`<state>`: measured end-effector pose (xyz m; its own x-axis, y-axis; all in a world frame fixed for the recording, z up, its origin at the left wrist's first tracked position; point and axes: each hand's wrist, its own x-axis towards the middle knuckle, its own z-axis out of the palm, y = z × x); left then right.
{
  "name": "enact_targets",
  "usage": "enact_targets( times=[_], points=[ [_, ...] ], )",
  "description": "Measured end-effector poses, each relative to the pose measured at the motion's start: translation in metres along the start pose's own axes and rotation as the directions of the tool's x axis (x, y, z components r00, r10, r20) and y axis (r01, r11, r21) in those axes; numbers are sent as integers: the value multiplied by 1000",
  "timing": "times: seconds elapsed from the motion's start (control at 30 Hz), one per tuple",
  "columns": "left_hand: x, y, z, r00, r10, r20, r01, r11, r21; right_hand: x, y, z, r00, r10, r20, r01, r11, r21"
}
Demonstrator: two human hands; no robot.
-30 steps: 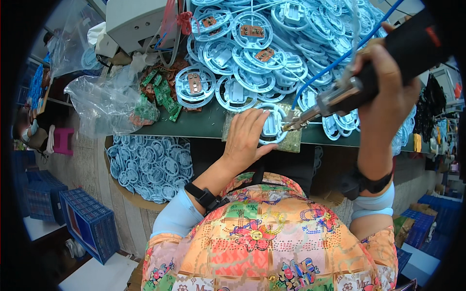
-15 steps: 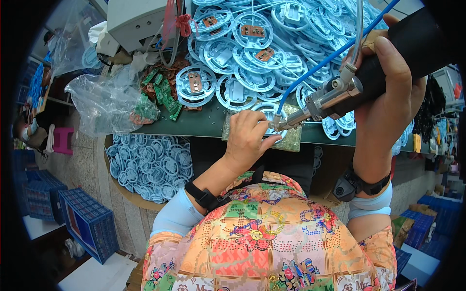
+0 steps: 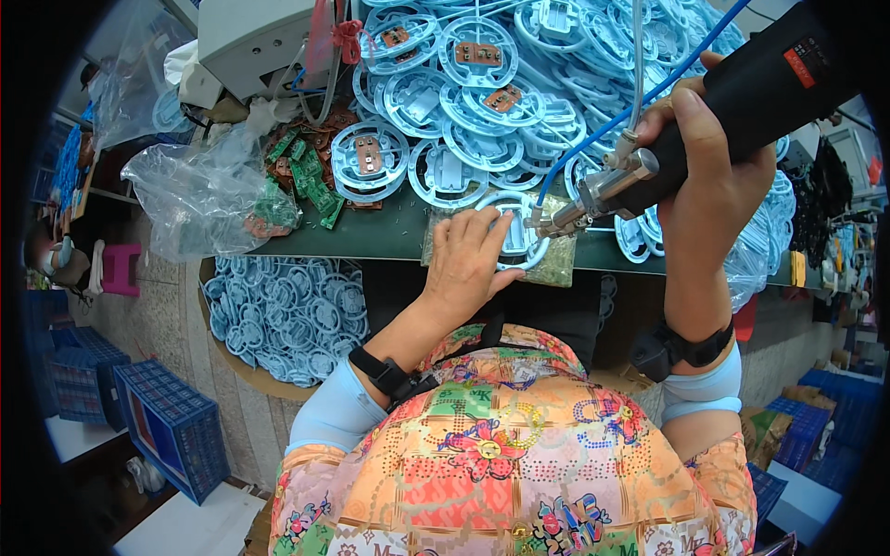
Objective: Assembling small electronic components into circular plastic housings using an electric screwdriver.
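Observation:
My left hand (image 3: 466, 258) lies over the left side of a light-blue round plastic part (image 3: 537, 254), fingers holding it against a yellowish-green block (image 3: 559, 271) at the bench edge. My right hand (image 3: 718, 171) wraps round a thick black power screwdriver (image 3: 756, 97), held tilted. Its metal nose (image 3: 579, 206) points down left, with the tip beside the part's upper right rim. Whether the tip touches the part cannot be made out. A blue hose (image 3: 607, 130) and a clear tube (image 3: 638, 69) run to the tool.
Many similar blue parts (image 3: 473, 102) are heaped behind, some bearing brown boards. Green circuit boards (image 3: 313, 181) and a clear plastic bag (image 3: 199, 199) lie left, near a grey machine box (image 3: 264, 46). Below the bench stands a round container of blue parts (image 3: 287, 320).
The screwdriver and my right hand have shifted left and slightly down, and the nose now sits further right of my left fingers. My left fingers have straightened out over the part.

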<state>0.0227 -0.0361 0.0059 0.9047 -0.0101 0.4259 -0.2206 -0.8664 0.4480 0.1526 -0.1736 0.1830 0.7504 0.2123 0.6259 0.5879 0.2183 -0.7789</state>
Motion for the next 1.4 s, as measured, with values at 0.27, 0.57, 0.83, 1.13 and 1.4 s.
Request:
enact_targets(
  times=[0.27,0.57,0.83,1.13,1.4],
  points=[
    [2,-2,3,1000,-23,-4,23,1000,-14,-13,11,-1,999,14,-49,-13,1000,16],
    [-2,0,8,998,-47,-35,47,999,-1,10,-37,2,994,-81,73,83,996,-21],
    [7,-5,16,996,-47,-77,45,999,-31,-16,-10,24,994,-11,104,-2,992,126],
    [7,-6,15,996,-58,-74,54,997,-55,-19,-1,29,997,53,61,-59,994,97],
    [9,-6,13,998,-33,-52,31,999,-31,-31,8,29,994,6,108,-20,991,129]
  ],
)
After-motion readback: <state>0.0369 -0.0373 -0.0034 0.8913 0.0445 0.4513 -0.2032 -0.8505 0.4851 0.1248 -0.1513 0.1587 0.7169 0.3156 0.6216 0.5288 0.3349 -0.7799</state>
